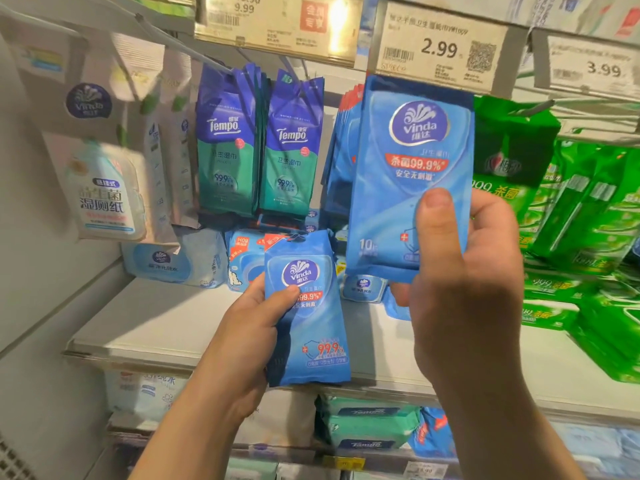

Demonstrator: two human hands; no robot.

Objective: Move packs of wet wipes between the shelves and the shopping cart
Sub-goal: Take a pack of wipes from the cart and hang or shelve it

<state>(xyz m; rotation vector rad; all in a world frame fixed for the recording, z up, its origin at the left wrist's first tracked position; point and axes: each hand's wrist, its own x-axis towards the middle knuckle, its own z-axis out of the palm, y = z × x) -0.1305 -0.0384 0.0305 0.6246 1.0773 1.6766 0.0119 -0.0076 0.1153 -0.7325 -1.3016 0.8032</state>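
the left hand (242,327) is gripping a blue vinda pack (306,310), thumb pressing its front, low before the white shelf (156,323). the right hand (460,271) is pinching a second blue vinda pack (412,168) up by the 2.99 price tag (438,46). tempo packs (259,143) are hanging behind, green packs (571,220) crowding the right.
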